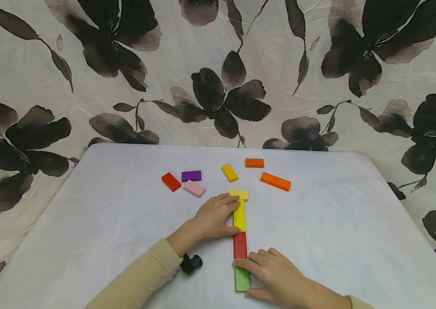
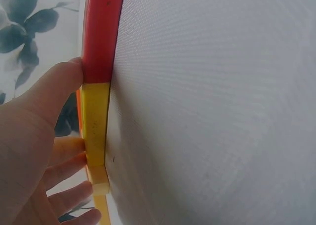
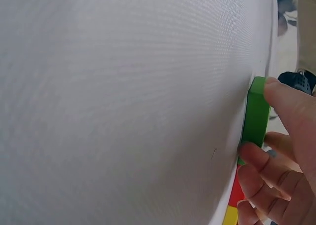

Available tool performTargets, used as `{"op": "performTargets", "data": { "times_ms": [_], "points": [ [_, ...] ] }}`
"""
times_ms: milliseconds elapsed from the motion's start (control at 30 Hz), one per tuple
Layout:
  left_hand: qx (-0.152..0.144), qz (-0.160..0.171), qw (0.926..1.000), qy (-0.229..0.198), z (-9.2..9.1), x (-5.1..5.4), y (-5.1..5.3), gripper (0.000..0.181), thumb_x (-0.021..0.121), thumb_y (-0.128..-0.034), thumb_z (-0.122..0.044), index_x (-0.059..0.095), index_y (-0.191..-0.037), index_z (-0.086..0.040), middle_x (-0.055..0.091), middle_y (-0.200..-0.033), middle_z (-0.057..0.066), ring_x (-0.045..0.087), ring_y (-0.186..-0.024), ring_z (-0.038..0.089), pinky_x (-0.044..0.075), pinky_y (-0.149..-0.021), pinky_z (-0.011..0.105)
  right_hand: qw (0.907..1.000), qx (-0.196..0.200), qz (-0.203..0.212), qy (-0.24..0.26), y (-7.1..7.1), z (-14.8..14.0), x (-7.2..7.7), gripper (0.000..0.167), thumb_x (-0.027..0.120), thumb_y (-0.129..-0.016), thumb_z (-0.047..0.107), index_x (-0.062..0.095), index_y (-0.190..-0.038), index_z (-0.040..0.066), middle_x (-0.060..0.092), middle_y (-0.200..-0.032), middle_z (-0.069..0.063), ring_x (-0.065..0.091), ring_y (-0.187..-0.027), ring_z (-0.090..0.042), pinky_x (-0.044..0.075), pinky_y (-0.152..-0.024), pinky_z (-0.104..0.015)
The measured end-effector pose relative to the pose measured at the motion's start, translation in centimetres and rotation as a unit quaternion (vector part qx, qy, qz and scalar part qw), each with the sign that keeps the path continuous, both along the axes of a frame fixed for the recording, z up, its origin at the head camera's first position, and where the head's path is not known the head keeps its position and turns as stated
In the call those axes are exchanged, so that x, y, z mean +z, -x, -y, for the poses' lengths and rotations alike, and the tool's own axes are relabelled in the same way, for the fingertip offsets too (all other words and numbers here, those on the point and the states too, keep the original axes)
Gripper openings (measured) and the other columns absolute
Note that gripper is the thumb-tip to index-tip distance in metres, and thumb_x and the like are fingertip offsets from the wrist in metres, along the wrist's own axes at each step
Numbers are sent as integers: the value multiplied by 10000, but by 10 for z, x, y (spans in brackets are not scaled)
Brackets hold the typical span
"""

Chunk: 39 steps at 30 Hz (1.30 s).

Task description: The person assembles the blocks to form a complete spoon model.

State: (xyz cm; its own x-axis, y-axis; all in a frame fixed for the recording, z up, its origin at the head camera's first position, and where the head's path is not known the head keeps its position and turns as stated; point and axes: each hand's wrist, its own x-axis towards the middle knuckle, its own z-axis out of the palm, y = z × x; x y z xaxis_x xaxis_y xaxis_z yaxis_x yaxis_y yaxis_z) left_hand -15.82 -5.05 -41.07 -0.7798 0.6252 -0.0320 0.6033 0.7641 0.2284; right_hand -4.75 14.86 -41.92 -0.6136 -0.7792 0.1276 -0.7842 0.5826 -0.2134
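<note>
A line of blocks runs along the table: a pale yellow block [image 1: 242,195] set crosswise at the far end, then a yellow block [image 1: 239,219], a red block [image 1: 240,245] and a green block [image 1: 242,279] nearest. My left hand [image 1: 214,214] rests along the left side, its thumb touching near the joint of red and yellow and its fairly straight fingers on the yellow blocks. With thumb at the near end and index finger at the far end, my right hand [image 1: 279,274] holds the green block. Its other fingers lie beside the line in the right wrist view.
Beyond the line lie loose blocks: red [image 1: 171,182], purple [image 1: 191,176], pink [image 1: 194,188], yellow [image 1: 229,172], a short orange one [image 1: 254,163] and a longer orange one [image 1: 275,181]. A black wrist device [image 1: 191,264] shows beneath the left sleeve. Behind the white table [image 1: 318,223] hangs flowered cloth [image 1: 299,51].
</note>
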Motion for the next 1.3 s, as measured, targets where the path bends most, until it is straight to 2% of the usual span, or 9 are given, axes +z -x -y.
{"op": "performTargets", "data": {
  "times_ms": [167, 300, 467, 767, 867, 1300],
  "points": [
    [0, 31, 10000, -19, 0, 1, 0, 720, 675, -757, -512, 502, -1328, -110, 432, -1410, 39, 369, -1311, 258, 320, -1068, 423, 9997, -8, -244, 61, 0, -3, 1, 513, 635, -797, 510, 541, -1233, 257, 528, -913, 148, 452, -779, -20, 407, -680, -210],
    [1, 38, 10000, -7, 0, 1, 0, 722, 674, -757, -513, 501, -1330, -110, 429, -1412, 38, 366, -1313, 259, 320, -1067, 424, 9982, -122, -503, 287, 3, -7, 4, 451, 676, -789, 415, 573, -1200, 262, 527, -936, 158, 451, -798, -17, 419, -710, -219],
    [-16, 12, 10000, -7, 0, 0, 1, 719, 670, -760, -514, 499, -1332, -113, 429, -1413, 35, 369, -1313, 256, 324, -1066, 418, 9956, -299, -655, 603, 14, -11, 9, 410, 719, -762, 295, 600, -1151, 249, 549, -972, 150, 464, -830, -26, 433, -725, -223],
    [6, -43, 10000, 36, 0, -1, 0, 726, 667, -758, -525, 497, -1334, -117, 432, -1411, 30, 371, -1312, 253, 328, -1062, 423, 9900, -680, -814, 927, 38, -19, 11, 407, 736, -751, 221, 608, -1138, 218, 577, -1014, 129, 515, -880, -55, 473, -751, -265],
    [13, -21, 10000, 58, 0, -1, 0, 725, 662, -761, -529, 494, -1337, -121, 425, -1416, 25, 365, -1316, 252, 324, -1064, 426, 9885, -830, -781, 991, 46, -23, 11, 404, 739, -749, 205, 614, -1133, 212, 583, -1023, 120, 528, -889, -63, 485, -755, -271],
    [5, -27, 10000, 63, 0, 1, 0, 724, 666, -756, -532, 505, -1328, -118, 436, -1406, 30, 377, -1306, 254, 333, -1060, 415, 9824, -1328, -21, 1315, 90, -40, 12, 355, 705, -802, 168, 617, -1146, 162, 603, -1085, 66, 557, -1018, -113, 491, -868, -345]
  ]
}}
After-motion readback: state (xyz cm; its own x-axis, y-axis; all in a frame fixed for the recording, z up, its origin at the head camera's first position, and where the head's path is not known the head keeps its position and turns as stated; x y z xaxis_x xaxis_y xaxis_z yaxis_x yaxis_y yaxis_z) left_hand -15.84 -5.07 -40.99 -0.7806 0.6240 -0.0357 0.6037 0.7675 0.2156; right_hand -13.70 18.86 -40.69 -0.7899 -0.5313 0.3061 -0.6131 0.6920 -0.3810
